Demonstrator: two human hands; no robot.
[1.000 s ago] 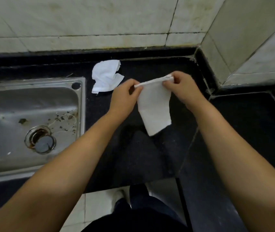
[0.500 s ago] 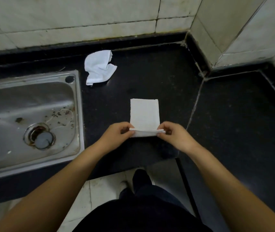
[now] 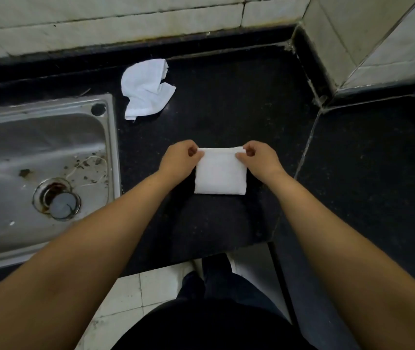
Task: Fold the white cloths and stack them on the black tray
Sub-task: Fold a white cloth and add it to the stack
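Observation:
A folded white cloth [image 3: 220,173] lies as a small square on the black counter [image 3: 239,102], near its front edge. My left hand [image 3: 180,159] pinches the cloth's far left corner. My right hand [image 3: 259,159] pinches the far right corner. A second white cloth [image 3: 145,88] lies crumpled further back, beside the sink's far right corner. No black tray shows in the view.
A steel sink [image 3: 39,173] with debris and a drain fills the left side. White tiled walls [image 3: 125,24] run along the back and the right corner. A seam [image 3: 307,145] splits the counter from a second black slab on the right. Floor tiles and my legs show below.
The cloth went from hanging in the air to lying flat, then its near edge was carried over to the far edge, halving it. Both hands moved away from me with that edge.

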